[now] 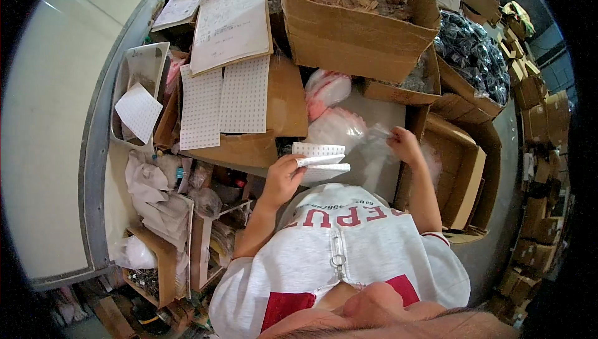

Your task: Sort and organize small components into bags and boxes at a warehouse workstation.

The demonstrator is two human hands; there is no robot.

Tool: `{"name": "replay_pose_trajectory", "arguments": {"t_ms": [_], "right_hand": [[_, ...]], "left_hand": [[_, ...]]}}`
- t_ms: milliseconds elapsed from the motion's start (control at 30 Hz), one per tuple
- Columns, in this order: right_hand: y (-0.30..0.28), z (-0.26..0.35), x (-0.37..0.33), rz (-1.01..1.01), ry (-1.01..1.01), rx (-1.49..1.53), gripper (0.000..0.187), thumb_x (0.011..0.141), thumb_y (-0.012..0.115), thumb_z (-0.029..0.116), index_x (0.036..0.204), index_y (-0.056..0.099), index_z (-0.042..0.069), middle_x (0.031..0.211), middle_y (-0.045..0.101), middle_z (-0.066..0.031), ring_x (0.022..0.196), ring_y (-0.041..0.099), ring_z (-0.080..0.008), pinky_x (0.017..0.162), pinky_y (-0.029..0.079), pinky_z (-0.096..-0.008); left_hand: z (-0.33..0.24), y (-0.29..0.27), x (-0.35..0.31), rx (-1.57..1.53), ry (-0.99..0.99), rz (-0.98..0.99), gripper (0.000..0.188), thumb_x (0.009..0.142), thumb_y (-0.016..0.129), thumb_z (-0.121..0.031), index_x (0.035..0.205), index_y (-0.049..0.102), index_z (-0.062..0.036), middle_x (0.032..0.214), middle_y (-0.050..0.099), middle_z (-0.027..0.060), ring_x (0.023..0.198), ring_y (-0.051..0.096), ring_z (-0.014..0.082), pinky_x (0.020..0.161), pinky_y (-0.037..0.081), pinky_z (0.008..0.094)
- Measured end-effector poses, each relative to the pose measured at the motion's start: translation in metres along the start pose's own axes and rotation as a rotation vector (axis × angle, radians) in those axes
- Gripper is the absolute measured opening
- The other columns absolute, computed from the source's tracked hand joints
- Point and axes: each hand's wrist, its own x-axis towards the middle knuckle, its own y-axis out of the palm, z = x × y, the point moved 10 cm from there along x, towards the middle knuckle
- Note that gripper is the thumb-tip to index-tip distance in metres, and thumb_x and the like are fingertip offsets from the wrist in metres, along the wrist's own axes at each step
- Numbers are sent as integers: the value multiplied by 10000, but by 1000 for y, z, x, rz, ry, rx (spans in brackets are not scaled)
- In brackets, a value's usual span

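Note:
My left hand (283,181) is closed on a folded white label sheet (327,159), its layers fanned out in front of my shirt and covered with rows of small print. To the right, my right hand (405,144) pinches a clear plastic bag (377,134) at its edge. What the bag holds, if anything, I cannot make out. Just beyond my hands lie clear bags with pinkish-red edges (336,128). More printed label sheets (244,95) hang over a cardboard box, beyond my left hand.
A clipboard of papers (232,26) lies above the sheets. A large carton (358,33) stands at the far middle, and an open carton (458,171) sits by my right arm. Black bagged items (471,55) fill a far-right box. A plastic bin (128,71) stands left.

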Motion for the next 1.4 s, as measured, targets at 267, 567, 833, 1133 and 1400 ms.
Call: {"name": "replay_pose_trajectory", "arguments": {"t_ms": [267, 567, 833, 1133, 1400], "right_hand": [[-138, 43, -72, -327, 185, -789, 422, 753, 742, 156, 1135, 596, 53, 1175, 584, -138, 1000, 585, -344, 834, 495, -418], [24, 238, -101, -104, -709, 48, 204, 731, 726, 62, 906, 622, 48, 911, 614, -122, 860, 601, -314, 748, 492, -382], [41, 242, -102, -182, -800, -83, 173, 732, 691, 58, 883, 608, 66, 905, 609, -98, 855, 592, -307, 730, 478, -399], [23, 254, -95, 25, -718, 286, 176, 742, 689, 10, 831, 547, 65, 901, 579, -99, 861, 562, -311, 757, 450, -380], [34, 263, -95, 149, -832, 91, 193, 768, 691, 83, 882, 537, 63, 888, 597, -99, 889, 560, -341, 768, 436, -419]], "left_hand": [[-5, 20, 12, -43, 17, 62, 215, 759, 683, -11, 972, 670, 2, 992, 667, 167, 907, 658, 291, 798, 508, 338], [-28, 36, 23, -153, -42, 80, 237, 780, 693, -58, 1010, 663, -6, 956, 668, 155, 847, 649, 262, 760, 493, 336], [-22, 31, 17, -90, -36, -12, 263, 779, 693, -49, 1034, 653, -5, 958, 669, 150, 868, 653, 249, 758, 495, 335], [-42, 33, 18, 36, 215, 8, 243, 759, 668, -21, 999, 637, -4, 987, 653, 179, 870, 644, 349, 778, 510, 377], [-42, 50, 12, 64, 237, 129, 252, 759, 657, -27, 1008, 624, -5, 1055, 632, 190, 939, 623, 368, 801, 511, 402]]}}
